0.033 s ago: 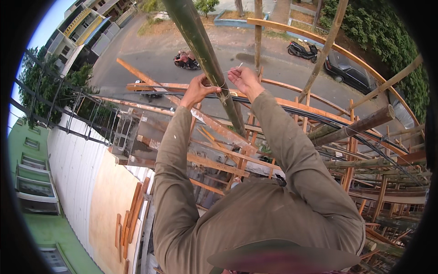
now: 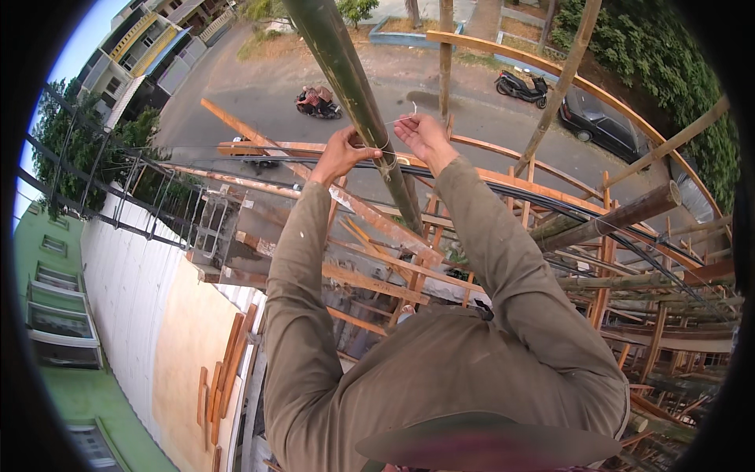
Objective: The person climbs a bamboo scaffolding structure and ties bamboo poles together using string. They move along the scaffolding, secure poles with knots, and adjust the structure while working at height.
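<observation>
High on a scaffold above a street, a person's left hand (image 2: pixel 344 153) is clenched against the left side of a thick green bamboo pole (image 2: pixel 346 86), fingers curled at the thin pale tie (image 2: pixel 385 163) wrapped around it, while the right hand (image 2: pixel 425 138) pinches the tie's free end just right of the pole, the strand running up from its fingertips. The pole slants from the picture's top edge down between both olive sleeves. A black cable (image 2: pixel 550 206) crosses just behind the binding, and a reddish timber rail (image 2: pixel 267 147) runs across at the same height. To the right, a heavier round log (image 2: pixel 613 216) and slim upright poles crowd the space; left of the arms there is open air down to a white wall (image 2: pixel 134 291) and a plywood sheet (image 2: pixel 189 346). Far below, a motorbike rider (image 2: pixel 317 102) passes on the road, with a parked scooter (image 2: pixel 521 86) and dark car (image 2: pixel 602 122) at its far edge.
</observation>
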`<move>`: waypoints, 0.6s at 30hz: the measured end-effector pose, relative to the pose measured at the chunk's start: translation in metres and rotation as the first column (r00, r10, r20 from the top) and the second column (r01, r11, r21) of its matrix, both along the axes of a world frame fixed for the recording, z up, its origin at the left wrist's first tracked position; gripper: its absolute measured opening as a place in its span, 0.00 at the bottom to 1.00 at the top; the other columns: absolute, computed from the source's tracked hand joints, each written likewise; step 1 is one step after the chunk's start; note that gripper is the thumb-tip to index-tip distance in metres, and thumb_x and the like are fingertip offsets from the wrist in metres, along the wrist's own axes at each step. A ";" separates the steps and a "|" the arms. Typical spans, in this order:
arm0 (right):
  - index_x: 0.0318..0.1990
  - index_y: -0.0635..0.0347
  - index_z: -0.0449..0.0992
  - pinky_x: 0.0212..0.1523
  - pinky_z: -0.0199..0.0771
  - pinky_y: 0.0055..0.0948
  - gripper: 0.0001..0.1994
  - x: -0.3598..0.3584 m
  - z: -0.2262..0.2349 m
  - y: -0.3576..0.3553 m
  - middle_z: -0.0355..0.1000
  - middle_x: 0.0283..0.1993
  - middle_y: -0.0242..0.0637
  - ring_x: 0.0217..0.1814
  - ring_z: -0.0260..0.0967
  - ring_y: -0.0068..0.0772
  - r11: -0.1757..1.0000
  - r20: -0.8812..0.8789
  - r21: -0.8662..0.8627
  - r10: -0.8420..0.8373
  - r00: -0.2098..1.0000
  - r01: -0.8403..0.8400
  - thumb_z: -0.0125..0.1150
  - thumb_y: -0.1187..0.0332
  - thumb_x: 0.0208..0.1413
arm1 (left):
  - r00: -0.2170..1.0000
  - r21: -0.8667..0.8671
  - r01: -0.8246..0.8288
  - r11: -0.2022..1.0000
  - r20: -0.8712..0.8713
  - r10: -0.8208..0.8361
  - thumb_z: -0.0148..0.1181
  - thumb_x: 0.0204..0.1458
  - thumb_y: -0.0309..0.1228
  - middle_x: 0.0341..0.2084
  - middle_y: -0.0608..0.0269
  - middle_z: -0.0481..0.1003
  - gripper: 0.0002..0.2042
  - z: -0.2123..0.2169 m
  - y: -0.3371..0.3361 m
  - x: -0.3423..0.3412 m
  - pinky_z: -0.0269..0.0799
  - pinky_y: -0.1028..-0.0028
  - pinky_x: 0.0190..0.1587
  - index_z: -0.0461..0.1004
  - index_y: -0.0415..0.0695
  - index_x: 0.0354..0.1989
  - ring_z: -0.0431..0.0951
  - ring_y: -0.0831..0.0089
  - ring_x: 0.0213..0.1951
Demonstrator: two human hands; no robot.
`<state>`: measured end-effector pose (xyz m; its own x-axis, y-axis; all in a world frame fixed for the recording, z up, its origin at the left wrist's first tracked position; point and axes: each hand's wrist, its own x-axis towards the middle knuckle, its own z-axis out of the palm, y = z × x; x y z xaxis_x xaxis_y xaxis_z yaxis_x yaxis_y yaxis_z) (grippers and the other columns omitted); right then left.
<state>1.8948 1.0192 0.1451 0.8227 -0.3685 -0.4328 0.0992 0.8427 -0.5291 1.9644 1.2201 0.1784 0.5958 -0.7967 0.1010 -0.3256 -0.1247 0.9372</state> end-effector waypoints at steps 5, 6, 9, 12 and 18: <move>0.43 0.64 0.72 0.47 0.75 0.36 0.07 -0.035 0.019 0.003 0.73 0.39 0.37 0.47 0.73 0.38 0.856 0.068 -0.517 0.025 0.997 0.014 0.49 0.71 0.66 | 1.000 0.002 -0.005 1.000 0.016 0.005 0.76 0.47 0.28 0.43 0.58 0.82 0.24 -0.003 0.000 0.001 0.77 0.68 0.51 0.75 0.35 0.52 0.80 0.70 0.47; 0.42 0.64 0.72 0.46 0.75 0.36 0.06 -0.043 0.022 0.005 0.73 0.38 0.37 0.46 0.73 0.37 0.713 0.044 -0.702 0.034 0.998 0.006 0.49 0.71 0.66 | 1.000 0.011 -0.007 1.000 0.004 0.007 0.76 0.47 0.28 0.43 0.58 0.82 0.24 -0.003 0.000 0.002 0.77 0.68 0.51 0.75 0.35 0.52 0.81 0.70 0.47; 0.40 0.64 0.72 0.44 0.73 0.39 0.06 -0.060 0.029 0.006 0.74 0.37 0.42 0.42 0.74 0.41 -0.064 0.026 -0.998 0.041 0.999 0.029 0.51 0.72 0.64 | 0.999 -0.014 0.004 1.000 0.037 -0.004 0.75 0.48 0.28 0.43 0.60 0.81 0.23 -0.002 -0.004 0.008 0.76 0.70 0.51 0.76 0.36 0.52 0.79 0.73 0.45; 0.41 0.64 0.74 0.45 0.69 0.50 0.08 -0.067 0.029 0.010 0.73 0.39 0.53 0.44 0.71 0.59 -0.262 0.010 -0.964 0.102 0.995 0.036 0.52 0.70 0.62 | 0.993 0.043 -0.013 0.999 0.120 0.008 0.76 0.48 0.30 0.43 0.60 0.81 0.23 0.001 -0.002 0.009 0.76 0.70 0.50 0.76 0.36 0.52 0.79 0.73 0.45; 0.40 0.61 0.75 0.45 0.68 0.52 0.08 -0.073 0.028 0.017 0.73 0.39 0.49 0.45 0.71 0.58 -0.438 -0.104 -0.893 -0.013 0.995 -0.099 0.52 0.69 0.61 | 0.992 0.054 -0.033 0.998 0.126 0.026 0.77 0.47 0.34 0.41 0.59 0.82 0.24 0.002 -0.002 0.006 0.76 0.68 0.50 0.77 0.37 0.50 0.80 0.72 0.45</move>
<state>1.8218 1.0358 0.1730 0.8692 -0.2384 0.4332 0.0331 -0.8461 -0.5319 1.9707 1.2183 0.1803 0.6050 -0.7852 0.1317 -0.4352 -0.1875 0.8806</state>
